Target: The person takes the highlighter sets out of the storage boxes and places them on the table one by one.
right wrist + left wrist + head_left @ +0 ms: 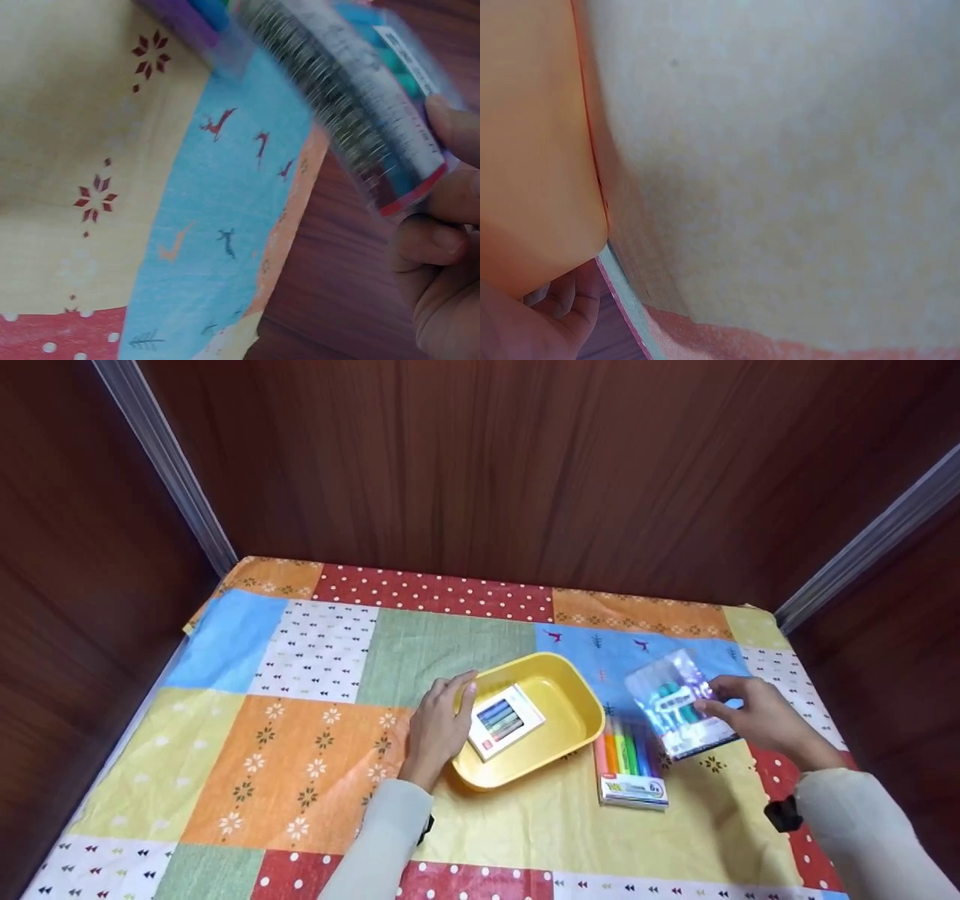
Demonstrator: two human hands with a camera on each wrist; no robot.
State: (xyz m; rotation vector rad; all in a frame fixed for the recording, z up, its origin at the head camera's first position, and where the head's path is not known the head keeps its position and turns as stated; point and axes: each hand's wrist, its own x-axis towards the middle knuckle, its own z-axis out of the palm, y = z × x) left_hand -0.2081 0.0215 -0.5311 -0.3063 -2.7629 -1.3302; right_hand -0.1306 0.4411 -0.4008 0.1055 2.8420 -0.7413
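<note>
Panels and cloth: wood-grain panels (465, 472) are seen beyond both hands; a patchwork cloth (285, 780) is spread beneath the fingers.
Head view, clear pack: the clear pack (673, 701) is pinched at its right edge by the thumb and fingers of the right hand (765, 720); it is held tilted, apparently raised over the cloth.
Head view, yellow basin: the rim of the yellow basin (566, 712) is gripped at its left end by the left hand (439, 724), the thumb being laid toward the inside.
Head view, white box: a white box (507, 722) is contained in the basin, just right of the left thumb.
Head view, marker pack: the marker pack (631, 769) is found on the cloth between the hands, left of the right fingertips and nearer the person.
Left wrist view: the basin's wall is shown close up, the left fingers being seen curled at its end; how firmly it is pressed cannot be told.
Right wrist view: the clear pack's end is clamped between the right thumb and bent fingers.
Handling: the pack is judged light, smooth and easily dented; it is best held by its edges, gently.
Edges and room: bare basin floor is offered beyond the white box, rightward of the left fingers; leftward of the right fingers, marker pack and rim are met first.
</note>
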